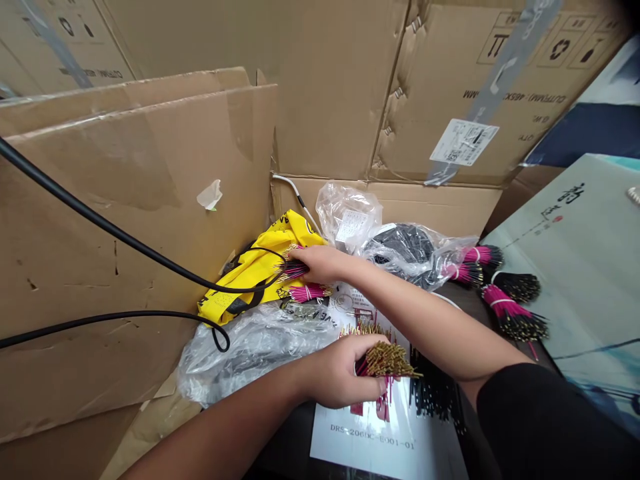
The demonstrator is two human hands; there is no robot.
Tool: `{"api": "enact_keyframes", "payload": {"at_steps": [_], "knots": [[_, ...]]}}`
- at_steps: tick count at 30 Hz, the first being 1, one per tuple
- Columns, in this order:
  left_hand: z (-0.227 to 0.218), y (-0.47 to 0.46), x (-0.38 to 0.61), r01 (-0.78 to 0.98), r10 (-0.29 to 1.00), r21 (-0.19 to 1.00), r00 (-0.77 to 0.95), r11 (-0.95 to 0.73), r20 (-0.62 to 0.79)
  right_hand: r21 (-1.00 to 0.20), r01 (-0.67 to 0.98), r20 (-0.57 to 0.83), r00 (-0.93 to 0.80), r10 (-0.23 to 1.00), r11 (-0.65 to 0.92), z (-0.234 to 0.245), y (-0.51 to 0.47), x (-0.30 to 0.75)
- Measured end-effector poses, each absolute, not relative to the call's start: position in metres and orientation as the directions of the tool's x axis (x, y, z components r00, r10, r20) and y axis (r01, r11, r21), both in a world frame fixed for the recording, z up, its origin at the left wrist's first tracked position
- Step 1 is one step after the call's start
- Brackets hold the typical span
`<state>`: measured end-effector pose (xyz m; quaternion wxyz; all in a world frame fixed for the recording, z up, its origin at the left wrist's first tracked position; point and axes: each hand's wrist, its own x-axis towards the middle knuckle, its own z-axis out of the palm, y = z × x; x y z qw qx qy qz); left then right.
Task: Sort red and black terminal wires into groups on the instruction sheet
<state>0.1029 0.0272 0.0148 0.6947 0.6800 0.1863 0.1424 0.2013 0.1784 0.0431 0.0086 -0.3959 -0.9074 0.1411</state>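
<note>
My left hand [340,377] is closed around a thick bundle of wires [387,360] with gold-coloured metal ends facing me. Beneath it, pink and black wires lie on a printed paper sheet [360,433]. Farther off, my right hand [320,263] grips a bundle of dark and pink wires with metal tips [293,268], in front of a yellow plastic bag [260,267]. Just below that hand rests a pink wire bundle tied with a white band [307,292]. Loose black wires [435,393] spread out to the right of my left hand.
Tied pink and black wire bundles [513,310] lie at right beside a pale printed bag [590,267]. Clear plastic bags [250,353] sit around the work. Cardboard [150,200] stands at left and behind. Black cables [125,243] cross the left side.
</note>
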Motion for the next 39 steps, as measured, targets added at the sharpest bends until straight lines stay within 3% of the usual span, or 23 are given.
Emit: {"api": "enact_keyframes", "payload": {"at_steps": [5,9,13,16,20,23,28,32,39], "knots": [[0.018,0.029,0.102,0.034,0.448,0.998,0.892,0.049,-0.052,-0.269,0.715,-0.081,-0.684,0.725,0.645,0.043,0.175,0.195],[0.016,0.028,0.102,0.034,0.438,0.999,0.898,0.018,-0.039,-0.241,0.708,0.012,-0.682,0.732,0.664,0.054,0.159,0.211],[0.015,0.027,0.103,0.079,0.460,0.997,0.886,-0.011,-0.065,-0.198,0.632,0.037,-0.759,0.650,0.749,0.071,0.137,0.229],[0.016,0.027,0.102,0.077,0.471,0.997,0.880,-0.017,-0.060,-0.295,0.571,0.091,-0.781,0.618,0.766,0.086,0.116,0.254],[0.017,0.027,0.102,0.025,0.486,0.999,0.874,-0.023,-0.011,-0.435,0.595,0.131,-0.701,0.701,0.675,0.093,0.087,0.311],[0.014,0.027,0.104,-0.054,0.572,0.998,0.820,0.031,0.027,-0.426,0.709,-0.039,-0.635,0.772,0.562,0.078,0.068,0.352],[0.006,0.033,0.108,-0.186,0.724,0.940,0.685,0.285,-0.084,-0.335,0.821,-0.264,-0.553,0.790,0.462,0.043,0.045,0.378],[0.008,0.036,0.112,-0.261,0.804,0.923,0.589,0.282,-0.080,-0.354,0.794,-0.314,-0.598,0.737,0.494,0.035,0.031,0.367],[0.007,0.038,0.116,-0.274,0.816,0.922,0.574,0.274,-0.072,-0.318,0.747,-0.299,-0.664,0.686,0.584,0.032,0.008,0.339]]}}
